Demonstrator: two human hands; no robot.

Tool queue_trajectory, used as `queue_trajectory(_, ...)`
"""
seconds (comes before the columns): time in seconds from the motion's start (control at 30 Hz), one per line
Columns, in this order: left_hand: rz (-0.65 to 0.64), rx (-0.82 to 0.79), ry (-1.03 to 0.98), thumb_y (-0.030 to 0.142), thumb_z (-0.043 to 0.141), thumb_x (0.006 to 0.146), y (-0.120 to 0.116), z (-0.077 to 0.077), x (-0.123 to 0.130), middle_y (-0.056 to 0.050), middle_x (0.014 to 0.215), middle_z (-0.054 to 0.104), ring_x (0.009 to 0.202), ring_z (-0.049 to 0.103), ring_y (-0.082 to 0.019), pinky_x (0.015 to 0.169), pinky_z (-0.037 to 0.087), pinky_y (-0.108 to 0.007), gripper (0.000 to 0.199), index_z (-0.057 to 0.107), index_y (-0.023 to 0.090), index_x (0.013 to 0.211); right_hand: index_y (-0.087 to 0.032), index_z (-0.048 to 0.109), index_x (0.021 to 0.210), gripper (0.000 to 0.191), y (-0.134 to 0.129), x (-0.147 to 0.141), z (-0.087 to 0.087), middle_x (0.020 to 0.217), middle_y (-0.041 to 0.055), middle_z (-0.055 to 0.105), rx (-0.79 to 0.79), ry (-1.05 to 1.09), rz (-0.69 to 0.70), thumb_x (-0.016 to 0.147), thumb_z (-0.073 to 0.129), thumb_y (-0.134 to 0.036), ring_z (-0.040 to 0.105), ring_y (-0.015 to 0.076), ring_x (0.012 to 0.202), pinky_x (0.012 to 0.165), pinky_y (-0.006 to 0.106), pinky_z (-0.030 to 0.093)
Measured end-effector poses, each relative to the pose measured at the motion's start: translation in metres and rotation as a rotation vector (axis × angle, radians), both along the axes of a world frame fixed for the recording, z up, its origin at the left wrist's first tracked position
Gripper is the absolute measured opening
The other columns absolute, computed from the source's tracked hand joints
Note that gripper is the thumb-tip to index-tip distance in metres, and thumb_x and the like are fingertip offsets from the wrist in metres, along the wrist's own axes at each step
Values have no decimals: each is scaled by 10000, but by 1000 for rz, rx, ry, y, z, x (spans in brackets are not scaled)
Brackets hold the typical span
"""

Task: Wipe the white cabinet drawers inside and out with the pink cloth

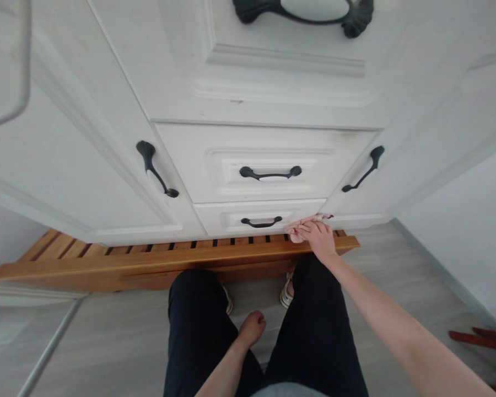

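While left hand (252, 328) loosely curled, seemingly empty, right hand (320, 239) folded over pink cloth (295, 234) by bottom drawer (261, 213).

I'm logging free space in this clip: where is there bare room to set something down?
The wooden bench has bare slats at its left end, beside the white cabinet. Floor also shows bare between the right forearm and the wall. Crowded: the bench's right end, where the right hand holds a pink cloth, and between the knees, where the left hand is.
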State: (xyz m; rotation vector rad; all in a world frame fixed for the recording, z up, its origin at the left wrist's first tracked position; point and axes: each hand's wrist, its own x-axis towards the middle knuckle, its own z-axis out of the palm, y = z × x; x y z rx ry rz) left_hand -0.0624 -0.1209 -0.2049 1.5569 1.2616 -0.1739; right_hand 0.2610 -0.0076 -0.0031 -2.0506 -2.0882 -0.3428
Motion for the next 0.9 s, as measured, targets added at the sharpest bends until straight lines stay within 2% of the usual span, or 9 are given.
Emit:
queue_trajectory(0.13,-4,4,8,401,617,970,0,0,4,-58,1134,684,1091,637,-211,1006,492,-450,260,661,164,1066,-328,763,1166,340,-18,6,24,1240,108,637,253,70,-320,956,534,-189,495,296,1098,900,445,345)
queue_trajectory(0.2,-2,2,9,399,618,971,0,-1,7,-55,1127,687,1083,642,-210,1002,499,-450,254,665,164,1059,-272,751,1214,368,-23,-8,34,1228,153,596,425,112,-376,950,512,-179,487,315,1097,903,467,358)
queue_trajectory(0.3,-13,-5,18,400,622,970,0,-4,10,-54,1111,690,1082,643,-211,1004,500,-454,252,668,164,1041,-284,778,1153,316,-16,-61,41,1153,130,609,499,147,-19,974,526,-219,495,297,1096,966,472,358)
queue_trajectory(0.33,-22,-7,23,401,625,968,-1,-5,10,-54,1108,689,1080,643,-211,1004,499,-456,253,668,163,1041,-356,787,1098,284,-9,-85,41,1126,74,637,477,142,73,991,541,-262,506,262,1096,992,435,361)
queue_trajectory(0.43,-52,-3,26,396,625,968,-2,-6,8,-58,1123,687,1092,640,-214,1015,492,-463,252,667,163,1053,-397,730,1201,265,26,-152,39,1302,-3,654,319,150,311,1016,548,-345,472,230,1254,1057,391,339)
queue_trajectory(0.53,-66,16,8,377,615,975,-1,-5,5,-59,1144,688,1116,635,-211,1032,481,-458,240,663,166,1078,-353,717,1201,280,59,-185,35,1449,-18,593,166,132,428,1041,488,-369,434,239,1339,1060,421,327)
queue_trajectory(0.63,-47,29,-5,365,604,981,1,-3,2,-63,1159,687,1120,635,-208,1033,480,-451,239,657,166,1103,-346,736,1134,290,67,-182,29,1453,-45,598,119,134,434,1049,462,-387,441,246,1330,1062,436,316)
queue_trajectory(0.77,-7,23,-19,374,603,980,2,-3,-2,-62,1143,697,1111,642,-207,1031,477,-444,244,663,166,1090,-359,746,1143,230,51,-142,22,1399,-22,633,67,157,370,1005,563,-376,464,255,1276,1071,423,323)
queue_trajectory(0.9,11,15,-37,362,609,977,2,-5,-3,-57,1138,701,1114,643,-205,1038,475,-446,232,667,166,1087,-335,785,1017,163,32,-86,19,1253,31,683,5,161,132,934,654,-284,489,275,1203,1004,407,378)
